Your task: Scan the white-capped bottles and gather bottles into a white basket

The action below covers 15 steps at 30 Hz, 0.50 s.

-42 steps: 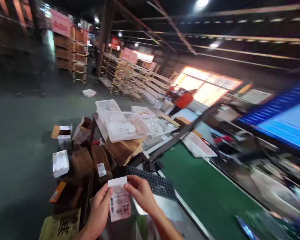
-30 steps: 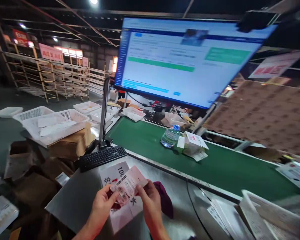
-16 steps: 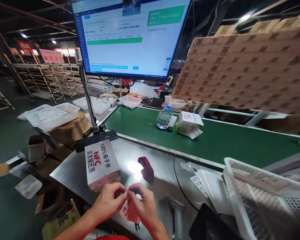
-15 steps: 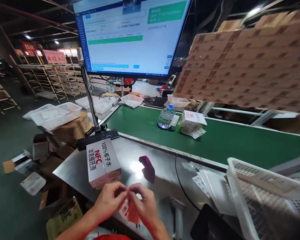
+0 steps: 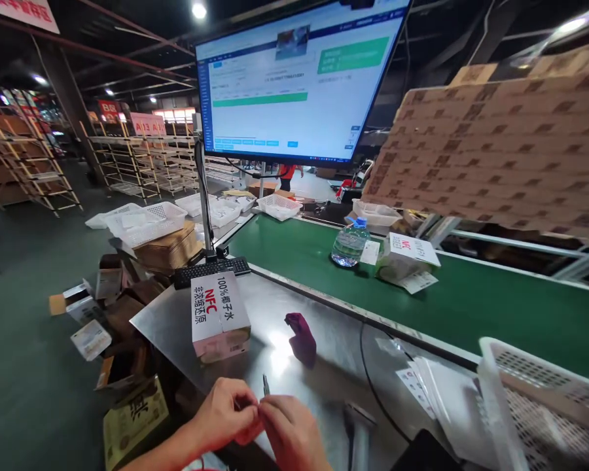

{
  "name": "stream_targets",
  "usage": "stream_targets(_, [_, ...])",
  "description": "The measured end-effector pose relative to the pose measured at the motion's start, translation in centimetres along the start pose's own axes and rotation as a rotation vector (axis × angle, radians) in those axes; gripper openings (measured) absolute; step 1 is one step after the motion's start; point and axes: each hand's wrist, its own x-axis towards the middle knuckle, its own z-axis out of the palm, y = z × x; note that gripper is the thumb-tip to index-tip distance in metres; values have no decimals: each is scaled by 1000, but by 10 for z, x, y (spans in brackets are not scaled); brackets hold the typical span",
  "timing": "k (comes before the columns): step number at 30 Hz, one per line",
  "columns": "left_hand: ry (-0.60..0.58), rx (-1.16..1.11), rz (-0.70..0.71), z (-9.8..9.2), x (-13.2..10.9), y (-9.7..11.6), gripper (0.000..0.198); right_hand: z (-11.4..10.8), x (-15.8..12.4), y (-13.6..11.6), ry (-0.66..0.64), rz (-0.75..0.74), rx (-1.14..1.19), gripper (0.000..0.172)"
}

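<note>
At the near edge of the metal table (image 5: 269, 297), my left hand (image 5: 228, 412) and my right hand (image 5: 292, 428) meet, fingertips pinched together. A thin grey pointed piece (image 5: 266, 384) stands up between them, by the right fingertips; its kind is unclear and its lower part is hidden. What the left fingers pinch cannot be seen. Just beyond my left hand sits a closed white carton (image 5: 220, 314) with red NFC lettering. Beyond my hands lies a small dark purple item (image 5: 302, 340).
A green conveyor belt (image 5: 294, 245) carries a clear jug (image 5: 349, 243) with a blue cap and another NFC carton (image 5: 406, 258). White papers (image 5: 444, 405), a white basket (image 5: 495, 392) and a grey handled tool (image 5: 358, 435) are right. A keyboard (image 5: 211, 270) is below the monitor (image 5: 294, 98).
My view has swung left and up. The reddish printed piece seen under my hands is now out of sight, and a thin grey piece shows between my fingertips.
</note>
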Motion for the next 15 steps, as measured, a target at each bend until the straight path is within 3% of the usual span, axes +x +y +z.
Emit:
stream_targets(7, [-50,55,-56,-24,-2,-31,25,22,3,-17,-103,-27,-35,33])
stream_targets(10, [-80,58,-72,-45,-5,-40,26,41,1,-25,-175,-10,-44,30])
stream_targets(13, [-135,9,-89,-68,-6,-49,30,59,0,-32,-271,36,-44,14])
stream_targets(15, [-155,-20,-93,-84,-6,-56,31,69,2,-38,-340,82,-57,17])
